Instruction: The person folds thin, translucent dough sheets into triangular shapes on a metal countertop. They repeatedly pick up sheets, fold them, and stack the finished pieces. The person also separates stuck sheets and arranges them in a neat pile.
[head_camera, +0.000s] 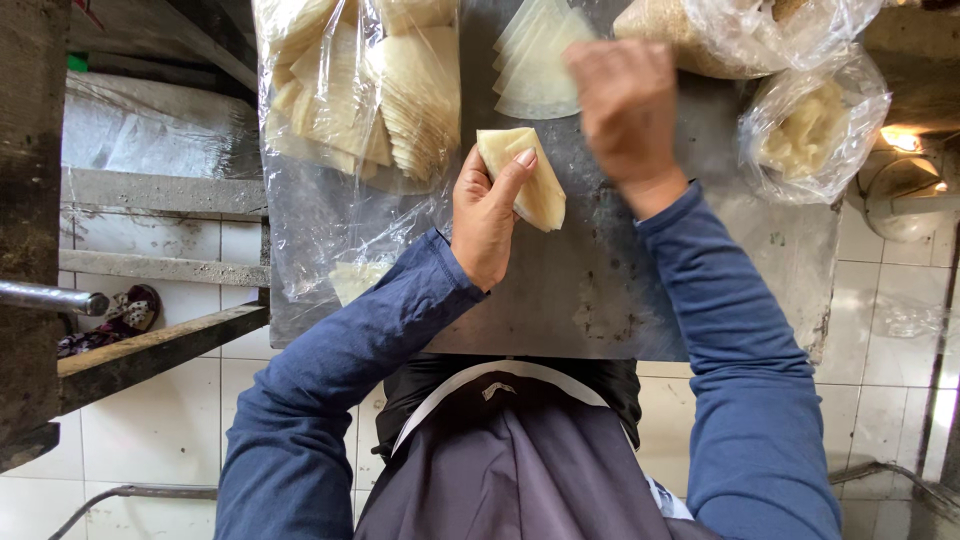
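Pinching a folded pastry cone at frame centre, the left hand grips it, its long axis running upper left to lower right. The right hand, blurred, finger state unclear, hovers over stacked wrappers on the grey metal table; white tiled floor below.

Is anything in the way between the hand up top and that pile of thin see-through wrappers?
Nothing visible. The right hand hovers right beside the fanned wrapper stack on the metal table, its edge overlapping it. The left hand holds a folded wrapper cone lower down, clear of that path.
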